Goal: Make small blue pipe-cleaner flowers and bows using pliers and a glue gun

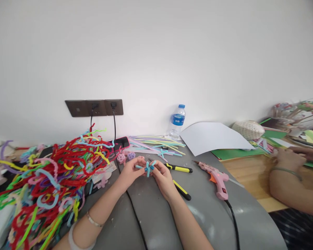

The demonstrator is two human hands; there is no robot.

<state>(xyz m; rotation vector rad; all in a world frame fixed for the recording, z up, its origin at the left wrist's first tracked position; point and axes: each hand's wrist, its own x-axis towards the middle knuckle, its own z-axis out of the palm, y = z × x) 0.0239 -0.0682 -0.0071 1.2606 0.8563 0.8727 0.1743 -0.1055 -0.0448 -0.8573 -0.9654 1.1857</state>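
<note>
Between my two hands, a small figure of bent light-blue pipe cleaners (147, 169) is held up over the grey table. My left hand (134, 171) pinches it from the left, and my right hand (161, 175) grips its right side with the fingertips. Just beyond my right hand lie pliers with yellow and black handles (179, 168), partly covered by that hand. Small pink and purple looped pipe-cleaner pieces (121, 158) rest behind my left hand. Another light-blue crossed piece (162, 152) sits on the straight pipe cleaners behind.
A big tangled heap of coloured pipe cleaners (57, 173) covers the left. Straight pipe cleaners (156, 141), a phone (122, 142) and a water bottle (177, 119) stand near the wall. To the right lies a pink glue gun (216, 177), with white paper (214, 137) behind; another person's arm (289, 180) is beyond.
</note>
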